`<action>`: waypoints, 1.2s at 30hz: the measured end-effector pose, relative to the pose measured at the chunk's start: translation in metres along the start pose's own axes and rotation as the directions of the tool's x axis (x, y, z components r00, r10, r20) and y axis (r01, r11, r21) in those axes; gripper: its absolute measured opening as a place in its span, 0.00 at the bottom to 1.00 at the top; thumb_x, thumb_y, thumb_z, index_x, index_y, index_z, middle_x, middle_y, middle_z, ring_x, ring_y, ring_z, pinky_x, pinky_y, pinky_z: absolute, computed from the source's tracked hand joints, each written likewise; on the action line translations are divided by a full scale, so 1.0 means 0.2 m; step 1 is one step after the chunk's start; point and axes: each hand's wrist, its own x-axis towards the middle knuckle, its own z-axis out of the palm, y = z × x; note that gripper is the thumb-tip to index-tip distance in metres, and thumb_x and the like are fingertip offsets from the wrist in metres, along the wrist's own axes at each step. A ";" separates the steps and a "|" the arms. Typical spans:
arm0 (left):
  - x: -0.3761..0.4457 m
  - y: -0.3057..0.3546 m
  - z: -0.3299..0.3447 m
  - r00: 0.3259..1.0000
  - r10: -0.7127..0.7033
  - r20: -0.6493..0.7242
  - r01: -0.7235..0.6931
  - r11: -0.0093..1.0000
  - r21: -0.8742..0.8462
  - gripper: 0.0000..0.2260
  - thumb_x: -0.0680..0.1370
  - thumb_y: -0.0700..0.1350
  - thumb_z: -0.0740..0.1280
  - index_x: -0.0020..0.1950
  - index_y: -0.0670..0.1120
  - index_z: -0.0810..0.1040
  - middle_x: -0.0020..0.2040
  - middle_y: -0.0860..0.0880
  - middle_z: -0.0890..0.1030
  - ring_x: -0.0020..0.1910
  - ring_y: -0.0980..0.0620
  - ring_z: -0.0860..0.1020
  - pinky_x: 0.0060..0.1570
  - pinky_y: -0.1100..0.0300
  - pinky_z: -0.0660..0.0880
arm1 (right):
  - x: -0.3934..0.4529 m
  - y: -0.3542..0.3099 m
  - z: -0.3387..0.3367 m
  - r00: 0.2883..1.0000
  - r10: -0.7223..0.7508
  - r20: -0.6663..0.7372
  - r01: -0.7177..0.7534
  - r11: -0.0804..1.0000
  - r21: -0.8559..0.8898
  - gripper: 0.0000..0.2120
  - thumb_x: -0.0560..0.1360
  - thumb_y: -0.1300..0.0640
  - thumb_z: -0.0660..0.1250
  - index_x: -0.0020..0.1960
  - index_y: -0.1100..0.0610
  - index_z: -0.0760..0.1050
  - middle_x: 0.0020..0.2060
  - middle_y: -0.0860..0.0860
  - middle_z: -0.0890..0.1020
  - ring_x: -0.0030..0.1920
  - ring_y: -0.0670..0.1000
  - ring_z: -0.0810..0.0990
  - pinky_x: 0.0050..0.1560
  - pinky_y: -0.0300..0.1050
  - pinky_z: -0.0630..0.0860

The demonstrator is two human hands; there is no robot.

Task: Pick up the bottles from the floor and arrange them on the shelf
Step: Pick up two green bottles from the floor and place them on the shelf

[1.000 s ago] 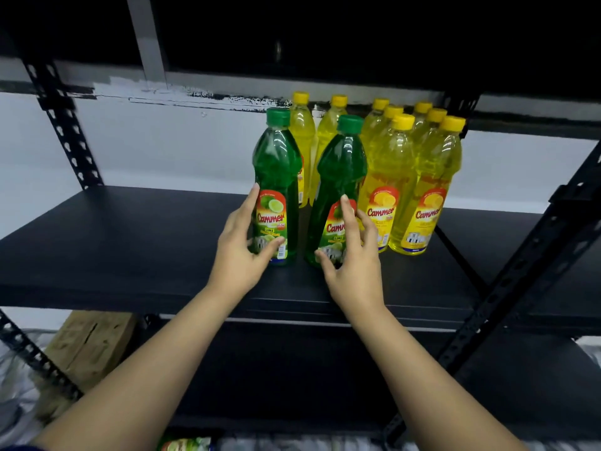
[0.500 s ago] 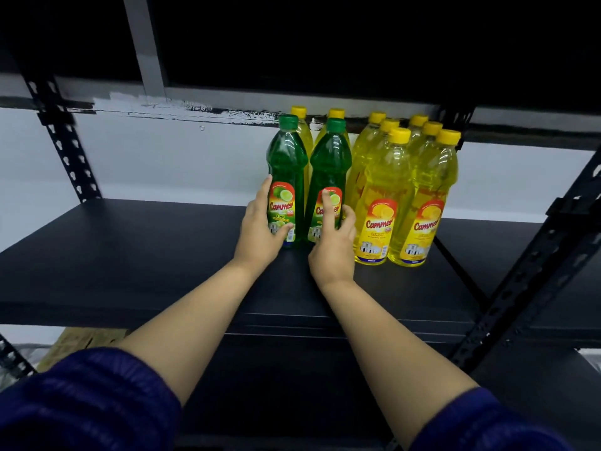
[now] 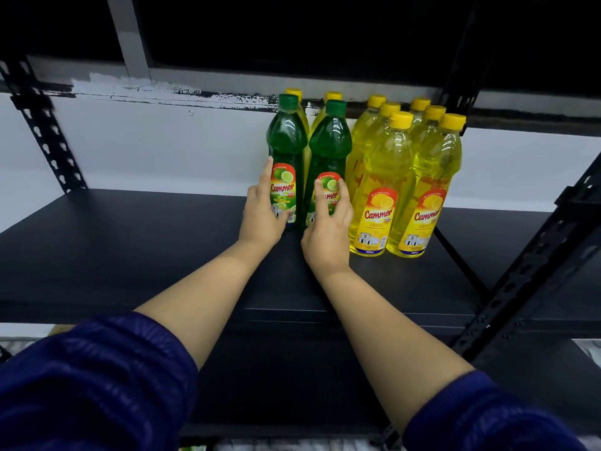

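Green lime bottles, two, upright on the black shelf (image 3: 130, 249), just left of the yellow bottles (image 3: 406, 177). My left hand (image 3: 263, 216) holds the left green bottle (image 3: 286, 151); my right hand (image 3: 328, 232) holds the right green bottle (image 3: 330, 148). Floor stock: hidden, so the remainder cannot be told.

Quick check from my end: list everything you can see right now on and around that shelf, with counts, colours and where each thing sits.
green bottles: 2, green caps, upright side by side mid-shelf, left of the front yellow ones
yellow bottles: 8 caps seen, yellow; six in two rows at the right, two behind the green ones
shelf: 1, black board, bears all bottles
shelf uprights: black perforated metal, at left and right
wall: white, behind the shelf
sleeves: 2, dark blue, bottom corners
left hand: 1, grips the left green bottle at its label
right hand: 1, fingers on the right green bottle's label
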 end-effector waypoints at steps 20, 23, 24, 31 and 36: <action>-0.04 0.02 -0.05 0.994 -0.083 0.066 0.079 0.994 0.072 0.50 0.74 0.42 0.78 0.85 0.58 0.48 0.70 0.42 0.70 0.67 0.43 0.74 0.62 0.52 0.74 | 0.04 0.02 0.01 0.998 0.028 0.055 -0.029 0.999 0.017 0.47 0.72 0.70 0.72 0.84 0.45 0.59 0.85 0.58 0.48 0.81 0.65 0.58 0.64 0.56 0.79; -0.14 0.06 -0.16 0.979 -0.193 0.059 0.165 0.934 0.318 0.46 0.73 0.62 0.75 0.84 0.57 0.54 0.82 0.42 0.58 0.79 0.39 0.63 0.73 0.36 0.66 | -0.01 0.00 -0.06 0.999 0.021 0.048 -0.027 0.990 0.135 0.39 0.78 0.58 0.71 0.84 0.47 0.59 0.84 0.56 0.56 0.82 0.62 0.59 0.73 0.58 0.73; -0.18 0.07 -0.22 0.969 -0.238 0.073 0.185 0.886 0.426 0.44 0.74 0.70 0.70 0.84 0.58 0.54 0.84 0.44 0.52 0.82 0.39 0.57 0.77 0.34 0.59 | -0.04 -0.01 -0.10 0.997 0.010 0.071 -0.021 0.988 0.152 0.38 0.80 0.52 0.70 0.85 0.45 0.58 0.84 0.55 0.58 0.82 0.61 0.59 0.75 0.60 0.71; -0.73 0.09 -0.74 0.935 -0.338 0.107 0.190 0.732 0.654 0.44 0.72 0.82 0.48 0.83 0.64 0.51 0.86 0.52 0.44 0.84 0.45 0.42 0.80 0.36 0.44 | -0.41 -0.12 -0.34 0.894 -0.185 0.408 0.173 0.983 0.066 0.40 0.79 0.27 0.59 0.85 0.38 0.50 0.86 0.45 0.52 0.86 0.54 0.46 0.83 0.63 0.49; -1.22 0.00 -1.00 0.932 -0.363 0.005 0.268 0.698 0.664 0.42 0.74 0.81 0.52 0.84 0.63 0.52 0.86 0.51 0.49 0.84 0.44 0.47 0.79 0.35 0.48 | -0.73 -0.20 -0.38 0.829 -0.303 0.470 0.280 0.952 0.122 0.41 0.79 0.26 0.58 0.86 0.39 0.50 0.86 0.47 0.53 0.86 0.55 0.47 0.84 0.62 0.47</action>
